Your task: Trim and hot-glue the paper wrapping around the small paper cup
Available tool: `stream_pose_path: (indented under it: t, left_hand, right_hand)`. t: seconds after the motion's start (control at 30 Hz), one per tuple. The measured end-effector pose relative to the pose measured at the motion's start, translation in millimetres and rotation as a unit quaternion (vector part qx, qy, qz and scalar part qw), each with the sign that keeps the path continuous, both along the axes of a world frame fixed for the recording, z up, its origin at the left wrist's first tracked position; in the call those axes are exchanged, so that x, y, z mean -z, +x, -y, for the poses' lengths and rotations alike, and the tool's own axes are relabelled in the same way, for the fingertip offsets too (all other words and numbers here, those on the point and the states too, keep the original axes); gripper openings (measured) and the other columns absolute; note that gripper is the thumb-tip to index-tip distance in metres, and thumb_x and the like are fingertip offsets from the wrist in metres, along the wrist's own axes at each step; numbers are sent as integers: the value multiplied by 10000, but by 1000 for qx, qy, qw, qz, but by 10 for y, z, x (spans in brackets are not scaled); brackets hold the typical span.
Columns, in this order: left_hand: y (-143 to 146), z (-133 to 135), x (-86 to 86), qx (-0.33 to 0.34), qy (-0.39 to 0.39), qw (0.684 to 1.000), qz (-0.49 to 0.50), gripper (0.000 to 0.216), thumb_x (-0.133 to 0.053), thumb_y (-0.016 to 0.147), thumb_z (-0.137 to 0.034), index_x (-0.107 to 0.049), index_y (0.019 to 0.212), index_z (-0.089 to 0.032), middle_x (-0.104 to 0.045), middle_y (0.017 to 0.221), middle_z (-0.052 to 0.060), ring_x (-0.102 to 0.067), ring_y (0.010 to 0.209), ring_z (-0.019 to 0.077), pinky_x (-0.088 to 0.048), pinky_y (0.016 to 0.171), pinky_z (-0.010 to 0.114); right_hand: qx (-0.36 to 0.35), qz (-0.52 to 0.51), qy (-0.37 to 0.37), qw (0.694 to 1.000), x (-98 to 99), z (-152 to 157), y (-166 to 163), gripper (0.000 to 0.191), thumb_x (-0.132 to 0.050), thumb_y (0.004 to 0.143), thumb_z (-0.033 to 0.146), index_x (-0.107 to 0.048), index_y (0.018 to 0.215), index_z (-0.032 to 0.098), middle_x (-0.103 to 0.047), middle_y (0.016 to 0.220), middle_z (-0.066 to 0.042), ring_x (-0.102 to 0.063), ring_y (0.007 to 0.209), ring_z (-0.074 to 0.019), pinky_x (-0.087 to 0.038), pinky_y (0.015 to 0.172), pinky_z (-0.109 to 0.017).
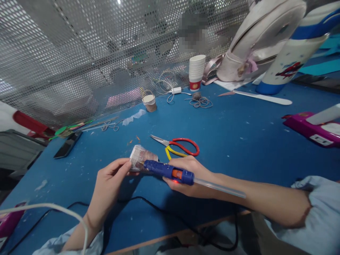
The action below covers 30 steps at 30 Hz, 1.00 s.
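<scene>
My right hand (191,179) grips a blue hot glue gun (170,171) with a clear glue stick (220,188) sticking out of its back. The gun's nozzle points left and touches a small wrapped object (140,157) with a printed, crinkled cover. My left hand (110,179) pinches that object by its near edge, just above the blue table (239,141). A black cord (148,203) runs along the table under both hands.
Red and yellow scissors (177,146) lie just behind my hands. A black phone (67,144) is at the left. A stack of paper cups (196,72), a small tape roll (150,102), string (200,102), a bag (255,46) and a magenta tool (310,128) stand farther back and right.
</scene>
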<state>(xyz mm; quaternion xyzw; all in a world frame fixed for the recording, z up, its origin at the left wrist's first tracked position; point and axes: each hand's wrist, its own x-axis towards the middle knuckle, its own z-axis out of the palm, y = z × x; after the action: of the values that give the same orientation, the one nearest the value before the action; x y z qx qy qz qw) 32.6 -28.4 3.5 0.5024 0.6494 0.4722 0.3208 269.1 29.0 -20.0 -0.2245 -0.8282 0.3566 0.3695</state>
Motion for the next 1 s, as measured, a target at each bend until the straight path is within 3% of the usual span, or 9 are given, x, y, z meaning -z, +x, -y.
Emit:
stream_pose_path:
  t: [0.23, 0.57, 0.8, 1.0]
  left_hand:
    - [19, 18, -23, -34, 24, 997, -63, 204, -704, 761, -376, -754, 779, -178, -741, 684, 16, -689, 582, 149, -561, 590, 212]
    - [63, 79, 3, -73, 120, 972, -189, 166, -655, 769, -329, -708, 735, -176, -678, 567, -18, -613, 477, 110, -489, 481, 184]
    - [83, 125, 81, -48, 210, 919, -330, 129, -660, 796, -264, -712, 883, -185, -732, 728, -11, -635, 546, 94, -504, 541, 177]
    - [80, 122, 102, -34, 201, 915, -349, 165, -647, 809, -256, -691, 950, -184, -737, 809, -1, -667, 619, 106, -554, 634, 195]
  right_hand:
    - [-15, -17, -9, 1000, -13, -1, -3, 152, -579, 813, 238, -503, 691, 188, -506, 590, 36, -411, 515, -88, -354, 533, -219]
    - [-41, -26, -7, 999, -30, 2, 25, 116, -563, 826, 221, -525, 722, 187, -546, 615, 21, -440, 532, -98, -385, 542, -229]
    - [-28, -14, -24, 999, -27, 9, 25, 137, -576, 828, 246, -537, 711, 185, -556, 604, 12, -454, 524, -99, -391, 542, -227]
    - [-29, -13, -41, 999, -43, 10, 24, 133, -574, 818, 248, -525, 708, 191, -548, 596, 18, -461, 518, -100, -394, 536, -225]
